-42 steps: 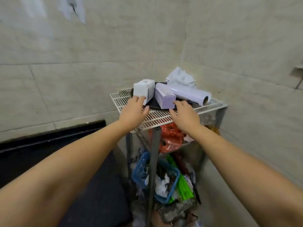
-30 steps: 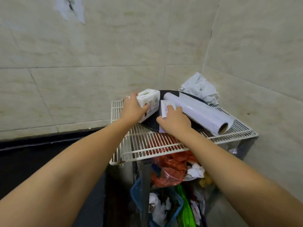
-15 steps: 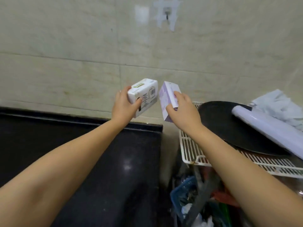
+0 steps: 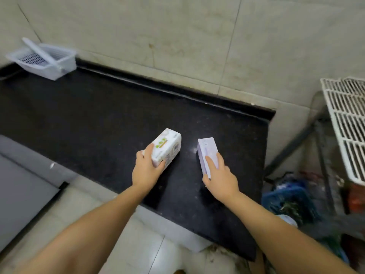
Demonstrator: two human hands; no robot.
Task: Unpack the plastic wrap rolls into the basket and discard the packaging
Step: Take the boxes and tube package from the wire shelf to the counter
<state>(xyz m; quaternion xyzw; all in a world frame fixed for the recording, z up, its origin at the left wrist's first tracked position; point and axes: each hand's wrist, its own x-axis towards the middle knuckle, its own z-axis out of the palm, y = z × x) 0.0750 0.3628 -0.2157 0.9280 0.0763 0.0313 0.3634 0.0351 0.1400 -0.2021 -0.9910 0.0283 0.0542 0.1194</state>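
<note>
So, tiled wall point(image 4: 177, 36) runs behind everything, pale floor tiles point(image 4: 128, 244) below. The black worktop point(image 4: 88, 115) fills the middle; its right edge ends in a corner against the wall, with a gap between it and the white wire rack point(image 4: 347, 123) at the far right. Most of the worktop is bare, lots of open room from the boxes back to the far left corner. At the left, a grey panel point(image 4: 21, 184) sits lower than the near edge.

The basket point(image 4: 45, 60), white plastic, sits in the far left corner, up against the wall, well apart from both hands. A white stick-like thing point(image 4: 42, 53) lies slanted across it, too blurry to say what.

Under the rack there's a blue bin point(image 4: 288, 200) with stuff in it, blurred.

Left hand point(image 4: 146, 171) is wrapped around the near end of the white box point(image 4: 167, 149), near the front edge. Right hand point(image 4: 221, 178) grips the near end of the purple box point(image 4: 208, 153), near the right edge. Both boxes sit at or just above the worktop, can't tell if they touch. They're apart, bare worktop between.
</note>
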